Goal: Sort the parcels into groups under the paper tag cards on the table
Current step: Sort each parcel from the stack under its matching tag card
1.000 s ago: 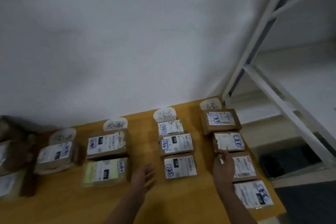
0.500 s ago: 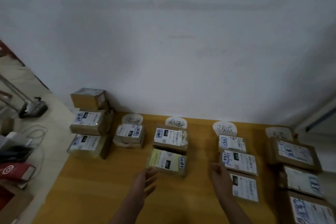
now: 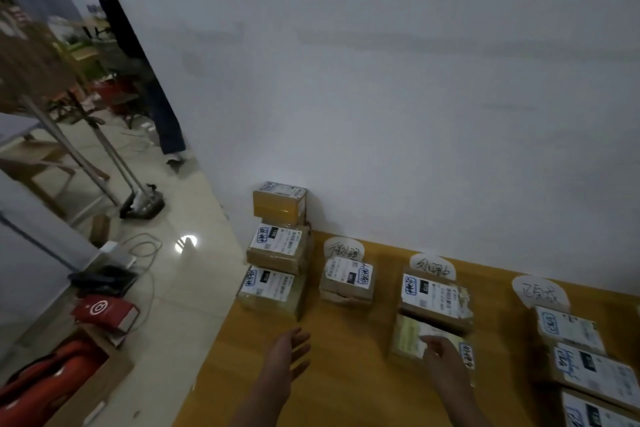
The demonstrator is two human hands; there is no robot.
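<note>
The greenish parcel (image 3: 410, 336) lies flat on the yellow table (image 3: 346, 378). Its long axis runs left to right, roughly along the wall (image 3: 381, 97), and its right end sits a little nearer the person. It is the front one of two under the second tag card (image 3: 433, 266), just in front of a brown parcel (image 3: 436, 298) that lies the same way. Its wrapping is pale yellow-green with a white label on top and a blue-ringed handwritten mark at the right end.

The right hand (image 3: 446, 366) rests on its top, fingers stretched over the label and not curled round it. Half a second ago this hand was at the front parcel of the third column (image 3: 568, 328).

The left hand (image 3: 287, 354) hovers released, fingers spread, above bare table in front of the three parcels (image 3: 278, 248) at the table's left end. Earlier it was by the greenish parcel's near corner.
</note>
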